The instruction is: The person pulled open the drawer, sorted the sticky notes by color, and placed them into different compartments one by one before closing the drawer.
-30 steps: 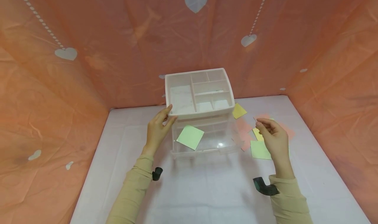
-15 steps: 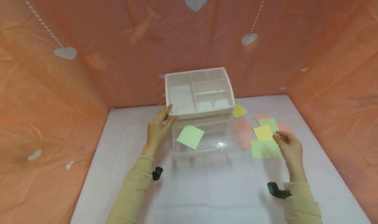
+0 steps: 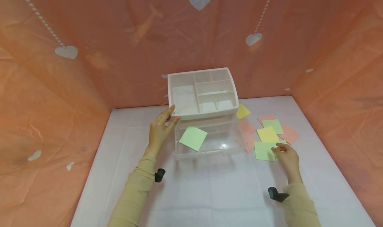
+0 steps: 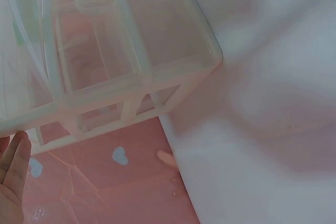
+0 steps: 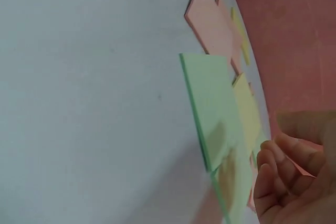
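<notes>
A white desk organizer (image 3: 203, 114) with an open divided top stands at the back middle, its clear drawer section (image 3: 222, 134) below. My left hand (image 3: 158, 132) holds its front left corner, thumb on the front and fingers at the side; in the left wrist view the fingers (image 4: 18, 156) meet the edge. On the clear front is a green sticky note (image 3: 193, 138). My right hand (image 3: 288, 158) hovers with bent fingers over green sticky notes (image 3: 263, 151) to the right. In the right wrist view its fingertips (image 5: 268, 153) show nothing between them.
Yellow sticky notes (image 3: 267, 134) and another green one (image 3: 272, 124) lie among pink notes (image 3: 289, 134). More pink notes (image 3: 247, 129) and a yellow note (image 3: 243, 111) lie beside the organizer. An orange cloth (image 3: 143, 54) rises behind the white table (image 3: 209, 193).
My right hand has moved right and then down and slightly left, from above the yellow notes to the front green ones. My left hand stays at the organizer's corner.
</notes>
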Motion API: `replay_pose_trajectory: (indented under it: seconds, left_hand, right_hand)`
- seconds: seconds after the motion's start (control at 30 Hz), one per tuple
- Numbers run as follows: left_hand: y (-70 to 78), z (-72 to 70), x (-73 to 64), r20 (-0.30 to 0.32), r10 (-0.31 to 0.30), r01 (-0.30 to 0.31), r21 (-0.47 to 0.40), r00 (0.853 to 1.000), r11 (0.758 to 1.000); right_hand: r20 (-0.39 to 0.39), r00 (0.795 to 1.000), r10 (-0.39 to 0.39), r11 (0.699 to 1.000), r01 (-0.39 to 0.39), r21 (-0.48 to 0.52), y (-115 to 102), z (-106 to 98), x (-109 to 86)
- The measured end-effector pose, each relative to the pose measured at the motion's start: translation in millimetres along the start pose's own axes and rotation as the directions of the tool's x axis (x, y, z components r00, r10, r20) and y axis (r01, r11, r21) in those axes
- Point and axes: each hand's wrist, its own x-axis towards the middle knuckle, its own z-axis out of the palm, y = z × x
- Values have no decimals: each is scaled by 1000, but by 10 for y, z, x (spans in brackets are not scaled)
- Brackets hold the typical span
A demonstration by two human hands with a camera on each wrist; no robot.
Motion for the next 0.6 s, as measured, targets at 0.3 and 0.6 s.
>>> replay_pose_trajectory:
  seconds: [0.3,0.6]
  left_hand:
    - [1,6,-7,15,-14,14,6,1000,1000]
    - [15,-14,-1,17,-21,21,0,1000,1000]
  right_hand:
    - [154,987,52,998,-45,-44,158,62,13]
    - [179,983,36,976,4,-217,113,154,25]
